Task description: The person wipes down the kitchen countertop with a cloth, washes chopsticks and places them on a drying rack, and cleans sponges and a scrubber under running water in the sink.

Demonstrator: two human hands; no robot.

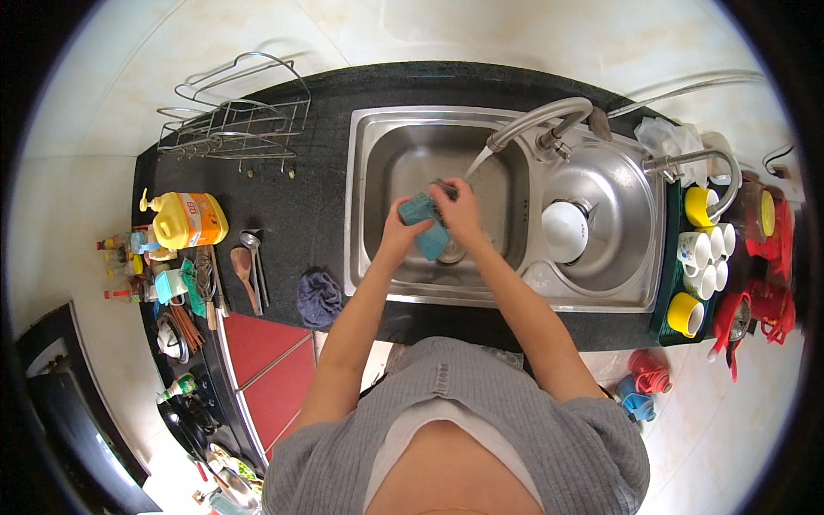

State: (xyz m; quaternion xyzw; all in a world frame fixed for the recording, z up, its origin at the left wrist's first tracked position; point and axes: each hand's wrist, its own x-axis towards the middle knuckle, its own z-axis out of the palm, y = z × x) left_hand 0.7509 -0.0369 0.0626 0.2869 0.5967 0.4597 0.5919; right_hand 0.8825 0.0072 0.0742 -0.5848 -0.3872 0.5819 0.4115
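Over the left basin of the stainless steel sink, my left hand grips a teal block, which looks like a sponge. My right hand holds a dark scouring pad close against the block's upper right side. Fingers hide part of both. Water runs from the curved metal faucet and falls just beside my right fingers. In the round right basin sits a white domed lid or upturned bowl.
A wire rack, a yellow pump bottle, a wooden spoon and a dark blue cloth stand or lie left of the sink. Several mugs fill a green tray on the right, below a second tap.
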